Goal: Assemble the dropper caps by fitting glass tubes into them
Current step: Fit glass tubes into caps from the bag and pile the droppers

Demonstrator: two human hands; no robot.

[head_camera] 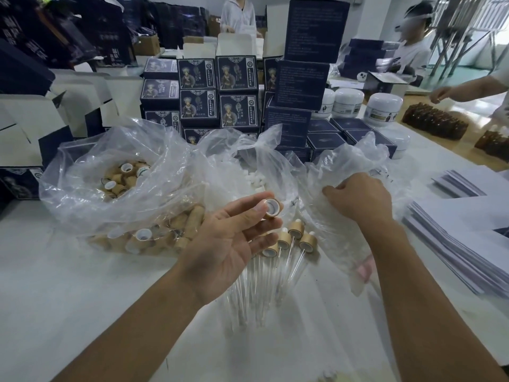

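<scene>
Bamboo-coloured dropper cap (272, 207) sits pinched in the left hand (234, 244); the right hand (360, 197), fingers curled into the clear bag (344, 172), fetches a tube, probably; insertion comes next.

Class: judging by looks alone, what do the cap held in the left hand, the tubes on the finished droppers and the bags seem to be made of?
Cap: tan, matte outer sleeve, probably bamboo or wood, with a smooth white plastic-looking liner. Tubes: clear, thin and rigid-looking, likely glass. Bags: thin clear plastic film, glossy and crinkled.
</scene>
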